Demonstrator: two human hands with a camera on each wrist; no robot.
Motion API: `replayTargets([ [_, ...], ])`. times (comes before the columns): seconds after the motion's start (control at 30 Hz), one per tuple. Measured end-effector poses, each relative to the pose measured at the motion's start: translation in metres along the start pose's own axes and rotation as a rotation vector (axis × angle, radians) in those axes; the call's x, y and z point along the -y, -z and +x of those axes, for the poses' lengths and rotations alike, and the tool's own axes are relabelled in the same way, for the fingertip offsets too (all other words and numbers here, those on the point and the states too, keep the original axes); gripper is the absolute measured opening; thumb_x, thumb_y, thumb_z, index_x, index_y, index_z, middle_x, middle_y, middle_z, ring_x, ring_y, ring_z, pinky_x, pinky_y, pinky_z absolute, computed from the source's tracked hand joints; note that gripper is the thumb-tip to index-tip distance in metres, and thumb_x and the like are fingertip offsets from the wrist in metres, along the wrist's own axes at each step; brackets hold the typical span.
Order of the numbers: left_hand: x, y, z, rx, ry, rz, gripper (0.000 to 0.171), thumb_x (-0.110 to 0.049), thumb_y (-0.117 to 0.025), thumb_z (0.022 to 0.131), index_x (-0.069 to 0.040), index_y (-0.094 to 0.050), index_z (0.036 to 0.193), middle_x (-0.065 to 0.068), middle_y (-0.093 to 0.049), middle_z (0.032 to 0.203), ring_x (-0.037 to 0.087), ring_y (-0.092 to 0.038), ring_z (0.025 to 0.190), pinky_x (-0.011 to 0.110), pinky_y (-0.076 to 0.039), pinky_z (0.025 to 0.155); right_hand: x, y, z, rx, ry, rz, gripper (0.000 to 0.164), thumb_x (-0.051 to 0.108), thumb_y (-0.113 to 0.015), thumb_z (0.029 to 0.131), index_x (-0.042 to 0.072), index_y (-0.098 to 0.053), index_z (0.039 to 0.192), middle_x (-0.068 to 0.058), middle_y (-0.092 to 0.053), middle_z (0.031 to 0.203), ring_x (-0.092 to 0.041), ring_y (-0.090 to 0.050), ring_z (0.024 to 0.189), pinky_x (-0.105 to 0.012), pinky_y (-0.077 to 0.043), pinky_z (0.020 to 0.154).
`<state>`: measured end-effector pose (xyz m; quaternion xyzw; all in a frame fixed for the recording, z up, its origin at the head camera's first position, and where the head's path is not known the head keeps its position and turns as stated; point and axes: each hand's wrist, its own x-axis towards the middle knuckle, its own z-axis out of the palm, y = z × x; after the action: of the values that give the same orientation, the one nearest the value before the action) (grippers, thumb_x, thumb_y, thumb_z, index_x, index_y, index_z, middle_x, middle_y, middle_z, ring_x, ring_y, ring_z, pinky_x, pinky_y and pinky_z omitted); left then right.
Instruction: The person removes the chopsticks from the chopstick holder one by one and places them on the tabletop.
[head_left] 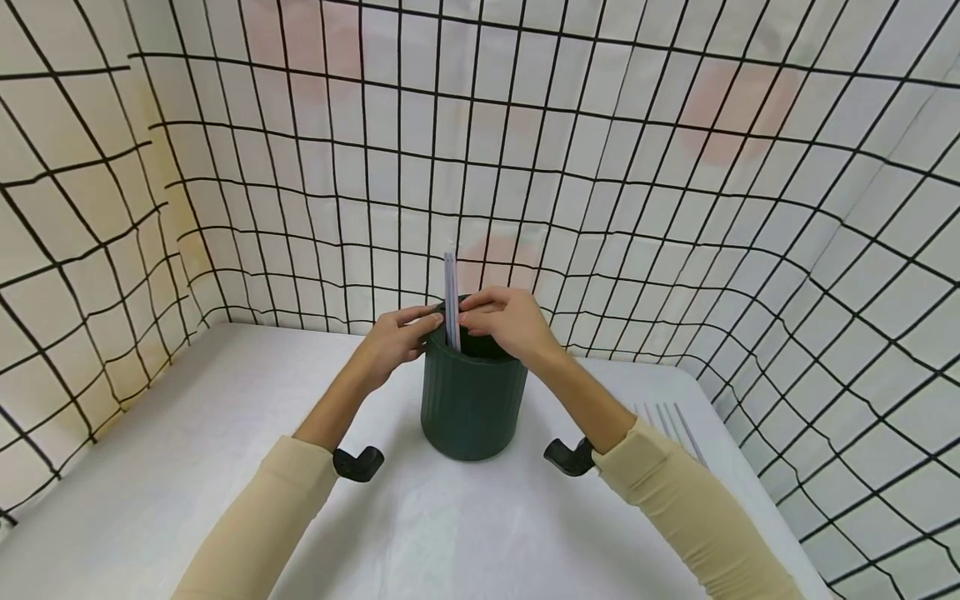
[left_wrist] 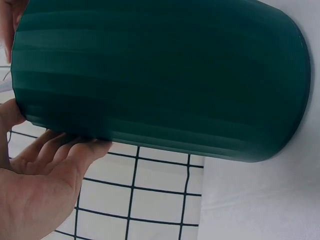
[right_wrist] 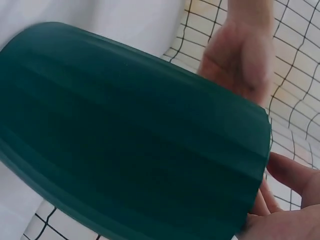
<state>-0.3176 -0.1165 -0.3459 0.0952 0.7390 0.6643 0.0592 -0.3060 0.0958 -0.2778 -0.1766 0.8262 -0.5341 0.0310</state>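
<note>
A dark green ribbed bin (head_left: 474,408) stands upright on the white table. A bundle of thin pale sticks (head_left: 452,292) stands upright in it, at the left side of its mouth. My left hand (head_left: 393,340) grips the bin's left rim, thumb at the top edge; in the left wrist view its fingers (left_wrist: 65,150) lie along the outer wall. My right hand (head_left: 510,321) reaches over the mouth from the right and pinches the bundle with its fingertips. In the right wrist view the bin wall (right_wrist: 135,125) hides part of this hand.
Several thin pale sticks (head_left: 678,427) lie on the table (head_left: 450,533) at the right, partly behind the right forearm. Black wire grid (head_left: 637,192) fences the table at the back and both sides. A black wrist mount (head_left: 358,463) juts from each sleeve.
</note>
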Motion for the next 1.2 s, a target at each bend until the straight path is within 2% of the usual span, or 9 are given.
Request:
replayTargets([
  [0.2,0.000,0.001,0.000,0.002,0.000,-0.013,0.059,-0.039,-0.061,0.102,-0.009,-0.048,0.151,0.017,-0.057,0.146,0.031,-0.055,0.136,0.047,-0.045,0.114,-0.002,-0.006,0.005,-0.015,0.010,-0.046,0.027,0.018,-0.073,0.095,0.006,-0.072,0.119,-0.012,-0.075,0.115,-0.027,-0.074,0.096,-0.040,-0.059,0.092],
  [0.47,0.000,0.002,0.000,0.001,-0.010,-0.012,0.058,-0.039,-0.061,0.102,-0.009,-0.049,0.151,0.016,-0.058,0.145,0.030,-0.055,0.136,0.047,-0.045,0.113,-0.005,-0.012,0.008,-0.046,0.028,-0.107,0.026,0.018,-0.073,0.095,0.006,-0.072,0.118,-0.012,-0.076,0.113,-0.026,-0.073,0.093,-0.038,-0.060,0.087],
  [0.67,-0.001,0.001,-0.001,-0.004,-0.003,-0.005,0.059,-0.039,-0.061,0.102,-0.009,-0.048,0.151,0.017,-0.058,0.144,0.029,-0.055,0.136,0.045,-0.046,0.112,-0.007,-0.017,0.007,-0.091,0.054,-0.158,0.019,0.015,-0.073,0.095,0.006,-0.073,0.111,-0.011,-0.078,0.105,-0.024,-0.072,0.090,-0.035,-0.060,0.081],
  [0.93,-0.001,0.001,0.000,-0.004,0.001,-0.016,0.058,-0.037,-0.061,0.102,-0.008,-0.048,0.151,0.017,-0.058,0.145,0.030,-0.056,0.135,0.046,-0.046,0.112,-0.007,-0.016,0.007,-0.115,0.062,-0.088,0.016,0.014,-0.074,0.093,0.006,-0.074,0.108,-0.011,-0.078,0.103,-0.023,-0.072,0.085,-0.034,-0.061,0.079],
  [1.2,0.000,0.001,0.001,-0.008,0.002,-0.015,0.057,-0.036,-0.061,0.102,-0.008,-0.049,0.150,0.015,-0.057,0.146,0.031,-0.055,0.135,0.046,-0.046,0.112,0.000,-0.009,0.008,-0.123,0.043,0.025,0.022,0.012,-0.073,0.094,0.000,-0.072,0.112,-0.015,-0.076,0.106,-0.025,-0.073,0.086,-0.033,-0.063,0.079],
])
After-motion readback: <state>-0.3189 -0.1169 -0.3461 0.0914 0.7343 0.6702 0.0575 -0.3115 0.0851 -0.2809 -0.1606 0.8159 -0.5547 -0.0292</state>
